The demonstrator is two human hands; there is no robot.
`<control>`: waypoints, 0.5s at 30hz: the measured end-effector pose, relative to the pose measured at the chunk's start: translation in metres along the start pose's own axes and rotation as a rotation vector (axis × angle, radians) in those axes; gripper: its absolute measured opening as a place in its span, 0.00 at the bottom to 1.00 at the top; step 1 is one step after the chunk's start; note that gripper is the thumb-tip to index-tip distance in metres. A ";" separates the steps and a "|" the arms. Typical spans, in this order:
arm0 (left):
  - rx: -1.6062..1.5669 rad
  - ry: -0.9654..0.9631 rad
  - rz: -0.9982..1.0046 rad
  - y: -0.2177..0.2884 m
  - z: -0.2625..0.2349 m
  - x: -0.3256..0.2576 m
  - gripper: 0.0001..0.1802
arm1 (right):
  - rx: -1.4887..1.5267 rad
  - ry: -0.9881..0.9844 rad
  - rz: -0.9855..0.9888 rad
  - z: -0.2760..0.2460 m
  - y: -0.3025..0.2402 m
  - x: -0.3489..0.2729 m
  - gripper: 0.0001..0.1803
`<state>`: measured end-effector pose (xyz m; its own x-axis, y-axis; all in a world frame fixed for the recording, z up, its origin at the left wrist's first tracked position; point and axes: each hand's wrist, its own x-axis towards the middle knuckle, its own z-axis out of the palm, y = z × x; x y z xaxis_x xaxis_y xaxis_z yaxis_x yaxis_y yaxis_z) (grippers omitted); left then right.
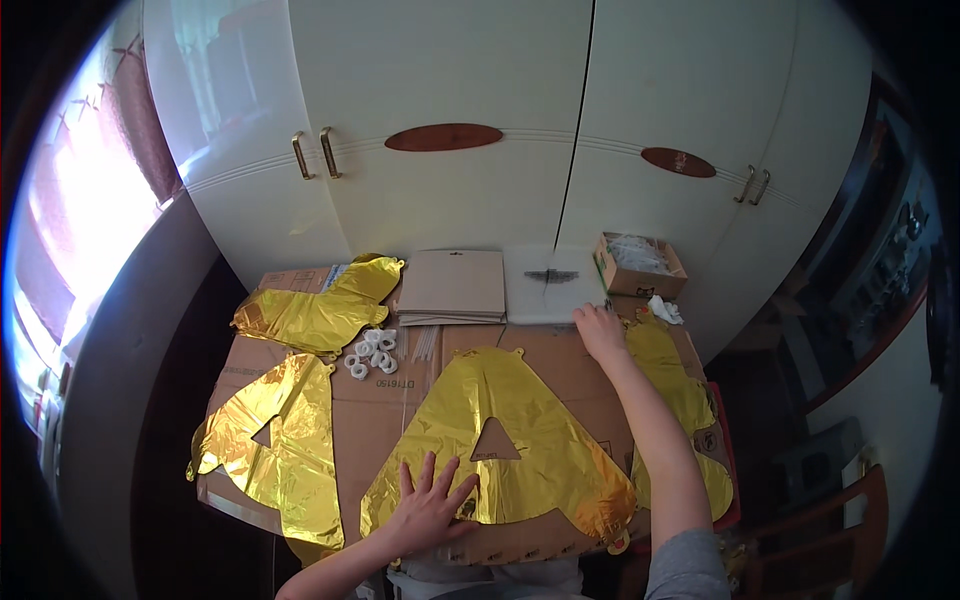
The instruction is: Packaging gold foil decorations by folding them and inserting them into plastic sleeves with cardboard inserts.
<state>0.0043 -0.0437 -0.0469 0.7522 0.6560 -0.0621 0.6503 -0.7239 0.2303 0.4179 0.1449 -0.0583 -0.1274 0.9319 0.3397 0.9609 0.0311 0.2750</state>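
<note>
A flat gold foil balloon (555, 455), shaped like a letter A with a triangular hole, lies in front of me on the cardboard. My left hand (435, 508) rests on its lower left part, fingers spread. Reaching to the back right, my right hand (600, 333) has its fingers bent together beside a clear plastic sheet or bag (556, 288) with a dark printed mark. What those fingers hold, if anything, is too small to make out. Another A-shaped foil balloon (300, 450) lies at the left, and a gold foil balloon (660, 365) lies partly behind my right forearm.
At the back left lies a folded gold foil balloon (330, 310). White tape rolls (371, 352) sit beside thin clear sticks (425, 343). Brown cardboard sheets (452, 285) are stacked behind them. An open box (640, 268) and crumpled white tissue (664, 310) stand back right, before white cabinets (450, 200).
</note>
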 end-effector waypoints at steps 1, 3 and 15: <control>0.005 0.001 -0.003 0.001 0.000 -0.001 0.43 | 0.034 0.001 -0.044 -0.006 -0.002 0.001 0.09; 0.008 0.004 -0.006 0.002 0.000 -0.002 0.43 | 0.098 -0.001 -0.130 -0.020 -0.007 0.000 0.13; -0.010 0.013 -0.007 0.007 0.001 -0.001 0.43 | 0.333 0.129 -0.166 -0.005 -0.041 0.006 0.19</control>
<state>0.0083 -0.0499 -0.0462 0.7465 0.6634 -0.0513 0.6541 -0.7174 0.2397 0.3761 0.1475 -0.0628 -0.2968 0.8521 0.4311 0.9492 0.3126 0.0358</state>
